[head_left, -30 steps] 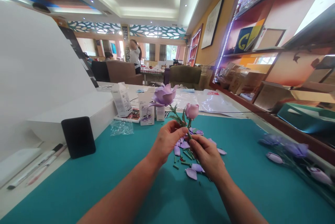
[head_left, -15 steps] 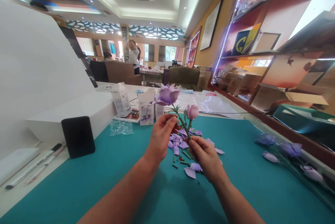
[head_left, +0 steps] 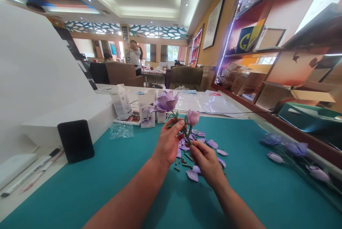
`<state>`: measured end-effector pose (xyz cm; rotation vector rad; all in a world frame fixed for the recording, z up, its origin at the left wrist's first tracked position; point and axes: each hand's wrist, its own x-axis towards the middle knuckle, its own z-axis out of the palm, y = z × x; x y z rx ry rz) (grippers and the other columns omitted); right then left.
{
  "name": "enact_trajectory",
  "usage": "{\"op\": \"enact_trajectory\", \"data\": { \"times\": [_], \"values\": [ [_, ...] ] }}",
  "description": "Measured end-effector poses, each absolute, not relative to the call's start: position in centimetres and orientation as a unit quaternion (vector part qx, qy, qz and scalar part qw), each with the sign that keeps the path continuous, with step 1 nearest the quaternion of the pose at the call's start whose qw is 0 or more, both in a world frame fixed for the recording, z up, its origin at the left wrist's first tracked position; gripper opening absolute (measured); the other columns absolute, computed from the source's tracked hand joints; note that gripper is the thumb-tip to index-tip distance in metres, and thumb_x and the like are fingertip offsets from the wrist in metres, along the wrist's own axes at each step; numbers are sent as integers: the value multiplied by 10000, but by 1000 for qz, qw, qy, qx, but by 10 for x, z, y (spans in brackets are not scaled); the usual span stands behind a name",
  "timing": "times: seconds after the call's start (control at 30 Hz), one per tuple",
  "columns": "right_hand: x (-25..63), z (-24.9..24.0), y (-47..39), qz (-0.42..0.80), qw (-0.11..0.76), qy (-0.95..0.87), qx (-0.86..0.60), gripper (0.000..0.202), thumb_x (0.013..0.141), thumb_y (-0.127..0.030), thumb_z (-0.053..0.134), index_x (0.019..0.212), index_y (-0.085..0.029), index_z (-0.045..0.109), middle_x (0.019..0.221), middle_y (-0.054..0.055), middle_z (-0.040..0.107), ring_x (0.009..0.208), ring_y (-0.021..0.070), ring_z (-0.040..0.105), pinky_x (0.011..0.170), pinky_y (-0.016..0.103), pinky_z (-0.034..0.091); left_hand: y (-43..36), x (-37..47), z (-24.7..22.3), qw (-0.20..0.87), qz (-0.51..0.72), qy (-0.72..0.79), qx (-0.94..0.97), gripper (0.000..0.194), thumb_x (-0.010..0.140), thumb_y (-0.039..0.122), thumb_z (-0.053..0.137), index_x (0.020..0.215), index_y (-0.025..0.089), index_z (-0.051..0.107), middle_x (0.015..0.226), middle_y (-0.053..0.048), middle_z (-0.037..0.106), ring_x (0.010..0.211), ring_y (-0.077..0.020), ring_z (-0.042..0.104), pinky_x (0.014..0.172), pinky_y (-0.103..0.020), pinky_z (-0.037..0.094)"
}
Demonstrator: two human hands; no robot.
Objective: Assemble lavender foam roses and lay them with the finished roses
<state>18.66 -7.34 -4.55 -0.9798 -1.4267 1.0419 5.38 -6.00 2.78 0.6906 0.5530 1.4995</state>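
Observation:
A purple flower stem (head_left: pixel 188 137) with green leaves stands tilted above the teal mat (head_left: pixel 114 186). It carries an open purple bloom (head_left: pixel 167 101) on the left and a closed pink-purple bud (head_left: pixel 192 117) on the right. My right hand (head_left: pixel 205 159) pinches the lower stem. Higher up, my left hand (head_left: pixel 169 140) has its thumb and fingers closed on the stem just below the bloom and beside the bud. Under and behind the hands lie several loose purple petals (head_left: pixel 192 175) and short green stem pieces (head_left: pixel 187 165), partly hidden by the hands.
White boxes (head_left: pixel 146 109) and a crumpled clear bag (head_left: pixel 121 130) stand beyond the left hand. A black upright object (head_left: pixel 76 141) and pens (head_left: pixel 32 172) are at the left. More purple flowers (head_left: pixel 296 148) lie at the right. A person (head_left: pixel 135 56) stands in the background.
My left hand has moved right and closed on the stem near the bud. The flower has shifted slightly left and lower, and the view has turned a little.

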Motion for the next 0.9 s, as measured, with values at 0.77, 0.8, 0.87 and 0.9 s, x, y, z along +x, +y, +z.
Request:
{"op": "enact_trajectory", "data": {
  "times": [0.77,0.8,0.87,0.9],
  "values": [
    [181,-38,-81,452,552,-566,-413,398,767,-536,637,856,-150,666,547,-49,443,449,75,364,422,221,247,-64,60,22,663,636,253,302,285,588,283,831,794,196,653,738,24,645,721,-118,554,600,-247,381],
    [181,-39,-81,452,554,-567,-410,390,775,-530,632,861,-151,664,545,-51,438,452,75,360,425,220,247,-65,60,21,663,633,257,306,295,588,290,831,805,198,654,772,18,653,737,-121,557,596,-245,381],
    [181,-40,-81,453,555,-567,-407,379,783,-520,629,867,-152,662,543,-53,434,456,75,354,427,220,248,-65,61,19,660,625,266,322,302,583,295,830,809,191,658,807,8,653,742,-122,551,580,-241,379],
    [180,-40,-80,454,555,-566,-407,376,783,-516,630,866,-151,661,543,-54,434,457,75,352,427,221,249,-66,61,19,658,621,267,330,299,575,290,829,798,185,660,796,9,643,728,-120,542,568,-238,374]
  ]
}}
